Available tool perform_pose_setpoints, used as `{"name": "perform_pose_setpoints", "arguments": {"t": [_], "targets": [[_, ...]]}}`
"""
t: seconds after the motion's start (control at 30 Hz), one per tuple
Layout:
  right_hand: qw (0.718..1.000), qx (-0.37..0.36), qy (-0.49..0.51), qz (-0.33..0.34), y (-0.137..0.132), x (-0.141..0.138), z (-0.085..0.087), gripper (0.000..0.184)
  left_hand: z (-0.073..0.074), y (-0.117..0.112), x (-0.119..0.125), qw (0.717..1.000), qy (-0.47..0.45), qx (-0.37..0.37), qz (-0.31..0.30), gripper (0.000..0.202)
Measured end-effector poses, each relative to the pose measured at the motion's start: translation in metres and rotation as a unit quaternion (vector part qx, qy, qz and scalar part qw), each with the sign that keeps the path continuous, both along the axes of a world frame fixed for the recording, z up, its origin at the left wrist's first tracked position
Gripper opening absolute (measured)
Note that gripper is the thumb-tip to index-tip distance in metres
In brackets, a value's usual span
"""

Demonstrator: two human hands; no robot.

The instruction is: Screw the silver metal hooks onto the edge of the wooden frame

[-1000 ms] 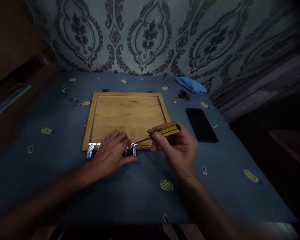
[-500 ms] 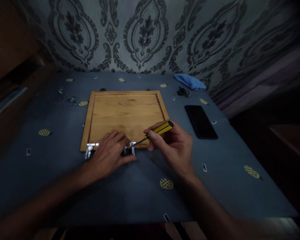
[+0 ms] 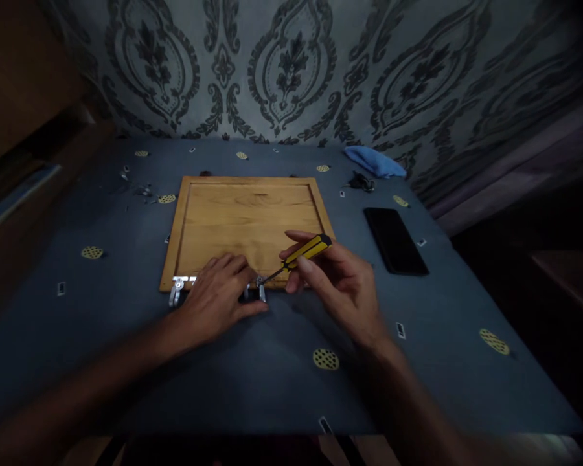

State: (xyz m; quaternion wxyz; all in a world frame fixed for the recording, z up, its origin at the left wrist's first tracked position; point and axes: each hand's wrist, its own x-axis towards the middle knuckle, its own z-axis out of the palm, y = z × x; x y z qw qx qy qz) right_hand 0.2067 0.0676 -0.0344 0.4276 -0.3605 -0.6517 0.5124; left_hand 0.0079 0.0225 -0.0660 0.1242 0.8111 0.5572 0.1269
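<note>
A framed wooden panel (image 3: 252,220) lies flat on the table. Along its near edge sits a silver metal hinge-like fitting, with one arm (image 3: 175,292) at the left and another (image 3: 262,292) toward the middle. My left hand (image 3: 218,291) is closed over the middle of this fitting, fingers on top and thumb at the front, hiding much of it. In my right hand (image 3: 342,288) is a yellow and black screwdriver (image 3: 306,252), gripped by the handle between thumb and fingers. Its shaft slants down left, and the tip meets the fitting's right arm near a screw.
A black phone (image 3: 396,241) lies right of the panel. Behind it are a small dark bundle, perhaps keys (image 3: 361,182), and a blue cloth (image 3: 375,161). Several small metal pieces (image 3: 143,190) are scattered at the back left. Patterned fabric (image 3: 291,71) hangs behind the table.
The view has shifted slightly, so everything sits a little further right. The screwdriver handle has turned a little within my right fingers, with its tip still at the fitting. My left hand stays put.
</note>
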Motion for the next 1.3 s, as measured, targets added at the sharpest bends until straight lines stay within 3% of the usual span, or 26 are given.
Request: {"name": "perform_pose_setpoints", "arguments": {"t": [0.13,0.27,0.5,0.6,0.77,0.9,1.0,1.1,1.3], "targets": [[0.999,0.029,-0.009,-0.024,0.000,-0.001,0.000,0.022,0.000,0.000,0.000,1.000,-0.011,-0.002,0.000,0.040],[0.999,0.024,-0.007,-0.043,0.001,-0.005,0.000,0.027,0.001,0.000,0.000,1.000,-0.007,-0.013,-0.001,0.038],[0.998,0.005,-0.061,0.016,0.002,0.002,0.012,0.030,0.003,0.003,0.002,1.000,0.025,-0.016,-0.006,0.041],[0.997,0.017,-0.076,0.007,0.002,0.001,0.015,0.023,0.006,0.004,0.002,0.999,0.037,-0.029,-0.013,0.043],[0.998,0.015,-0.049,-0.040,-0.002,-0.006,0.013,0.019,0.006,0.004,0.001,0.999,0.027,-0.023,-0.021,0.042],[0.999,0.009,-0.035,-0.030,-0.006,-0.002,0.009,0.014,0.002,0.003,0.000,1.000,0.016,-0.003,-0.024,0.040],[0.999,0.011,-0.037,-0.019,-0.007,0.002,0.007,0.021,-0.002,0.003,-0.001,1.000,0.008,0.010,-0.025,0.040],[0.998,0.030,-0.041,-0.027,-0.007,0.003,0.006,0.013,-0.003,0.003,-0.001,1.000,0.002,0.021,-0.023,0.040],[0.996,0.056,-0.052,-0.044,-0.007,-0.001,0.008,0.013,-0.002,0.003,0.000,1.000,0.000,0.005,-0.023,0.041]]}}
